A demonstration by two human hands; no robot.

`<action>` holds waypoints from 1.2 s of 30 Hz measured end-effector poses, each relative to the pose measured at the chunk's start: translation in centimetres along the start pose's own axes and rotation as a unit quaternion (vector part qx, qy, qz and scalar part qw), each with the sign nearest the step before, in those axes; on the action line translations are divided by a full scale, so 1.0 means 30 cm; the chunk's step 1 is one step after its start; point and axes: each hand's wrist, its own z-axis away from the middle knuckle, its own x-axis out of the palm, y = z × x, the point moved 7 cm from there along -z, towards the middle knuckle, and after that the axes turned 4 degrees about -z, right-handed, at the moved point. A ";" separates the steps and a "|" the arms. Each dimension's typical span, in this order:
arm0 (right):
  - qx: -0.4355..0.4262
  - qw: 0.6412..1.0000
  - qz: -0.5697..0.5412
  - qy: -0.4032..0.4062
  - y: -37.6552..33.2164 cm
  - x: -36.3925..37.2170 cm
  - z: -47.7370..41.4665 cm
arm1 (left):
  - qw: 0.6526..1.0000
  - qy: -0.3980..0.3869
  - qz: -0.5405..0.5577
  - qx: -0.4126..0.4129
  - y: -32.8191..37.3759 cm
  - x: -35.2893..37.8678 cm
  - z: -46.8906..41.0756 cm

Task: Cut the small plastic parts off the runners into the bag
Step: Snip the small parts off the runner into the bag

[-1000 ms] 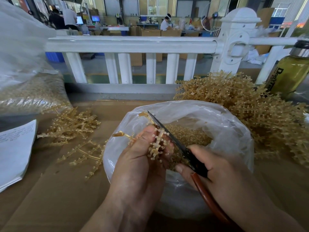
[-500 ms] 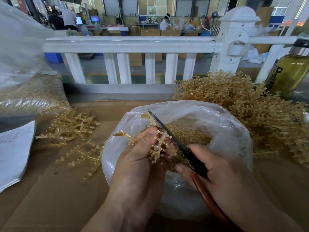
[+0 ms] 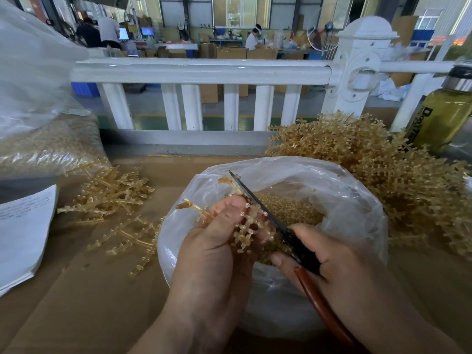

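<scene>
Runner [image 3: 245, 226] in L hand [image 3: 212, 256] grip over bag [image 3: 344, 200], R hand [image 3: 339, 267] tight round scissors [image 3: 255, 199], 2nd handle hidden.

An amber plastic runner [image 3: 246, 227], studded with small bead-like parts, sits in the grip of the left hand [image 3: 214, 254] over the mouth of a clear plastic bag [image 3: 357, 200], its bare stalk ends sticking up and to the left. Dark-bladed cutters [image 3: 258, 201] with a reddish-brown handle, gripped by the right hand [image 3: 339, 264], lie slantwise against the runner's right side, tip toward the bag's far rim. Loose cut parts [image 3: 291, 213] of the same amber colour fill the bag's bottom. A tall heap of runners [image 3: 388, 175] rises just right of the bag; scattered runners [image 3: 109, 198] lie to its left.
</scene>
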 end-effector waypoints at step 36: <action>-0.051 0.999 -0.002 0.018 0.018 -0.039 0.006 | 0.955 0.022 -0.203 0.214 0.154 -0.020 0.009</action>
